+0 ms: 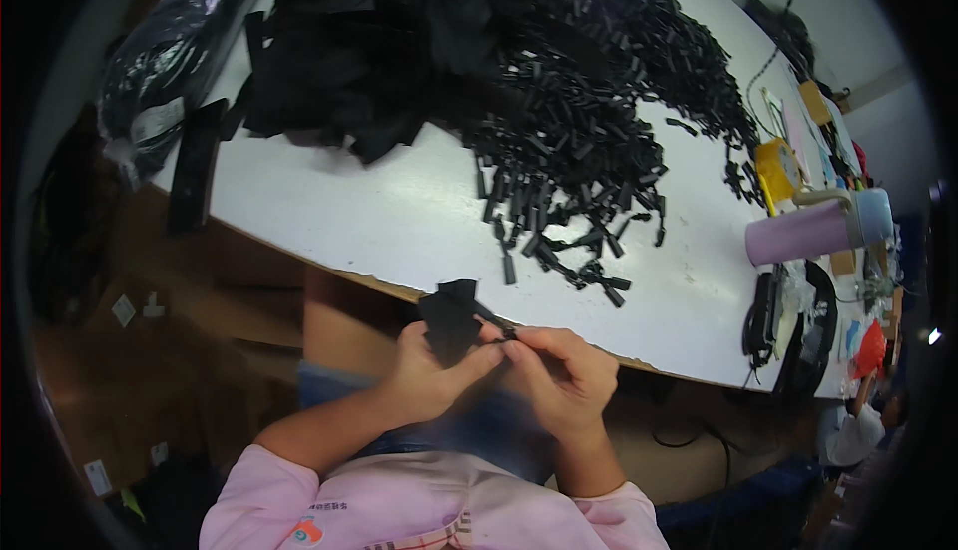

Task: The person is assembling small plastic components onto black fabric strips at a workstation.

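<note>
Close to the table's front edge, my left hand (424, 380) holds a flat piece of black fabric (451, 322), its thumb and fingers closed on it. My right hand (571, 375) meets it fingertip to fingertip, pinching a thin, small black piece (509, 333) that runs between the two hands. Its exact kind is too small to make out. Beyond my hands, a large heap of small black rectangular tabs on short cords (579, 131) spreads over the white table (399, 216). To its left lies a pile of black fabric pieces (369, 61).
At the right stand a lilac bottle (798, 234) and a roll of yellow tape (778, 171). Black straps (808, 330) lie near the right end. A clear plastic bag of black goods (165, 61) is at the far left, and cardboard boxes (130, 350) sit below. Another person (858, 430) is far right.
</note>
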`<state>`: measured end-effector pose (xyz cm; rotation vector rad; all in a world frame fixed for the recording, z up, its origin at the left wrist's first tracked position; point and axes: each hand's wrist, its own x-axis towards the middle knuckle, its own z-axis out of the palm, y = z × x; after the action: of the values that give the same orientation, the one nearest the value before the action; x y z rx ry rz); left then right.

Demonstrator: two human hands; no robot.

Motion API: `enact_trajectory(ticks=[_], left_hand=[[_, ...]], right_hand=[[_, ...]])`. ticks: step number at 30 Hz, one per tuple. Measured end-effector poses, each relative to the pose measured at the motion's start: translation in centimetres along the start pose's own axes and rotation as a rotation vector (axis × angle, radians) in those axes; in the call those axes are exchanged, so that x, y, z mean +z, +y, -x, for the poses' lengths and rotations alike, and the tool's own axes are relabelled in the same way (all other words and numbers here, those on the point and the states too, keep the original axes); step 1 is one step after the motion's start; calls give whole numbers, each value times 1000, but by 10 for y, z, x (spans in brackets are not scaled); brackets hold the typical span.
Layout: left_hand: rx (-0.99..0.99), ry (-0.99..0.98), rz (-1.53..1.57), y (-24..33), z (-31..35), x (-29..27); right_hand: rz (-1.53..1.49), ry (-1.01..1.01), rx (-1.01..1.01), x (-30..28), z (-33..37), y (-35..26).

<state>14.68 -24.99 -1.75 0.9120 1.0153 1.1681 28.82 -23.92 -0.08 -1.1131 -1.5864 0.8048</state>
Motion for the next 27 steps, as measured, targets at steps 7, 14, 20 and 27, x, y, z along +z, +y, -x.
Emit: enact_trajectory(ticks=[7, 14, 20, 27], left_hand=[[-77, -111, -3, 4, 0, -5], [58, -165, -138, 3, -3, -8], [45, -125, -112, 5, -3, -5], [54, 28, 71, 11, -2, 2]], right_hand=[[69, -53, -87, 1, 0, 0], [88, -41, -179, 4, -4, 0], [141, -46, -308, 1, -8, 2], [-167, 101, 27, 16, 4, 4]])
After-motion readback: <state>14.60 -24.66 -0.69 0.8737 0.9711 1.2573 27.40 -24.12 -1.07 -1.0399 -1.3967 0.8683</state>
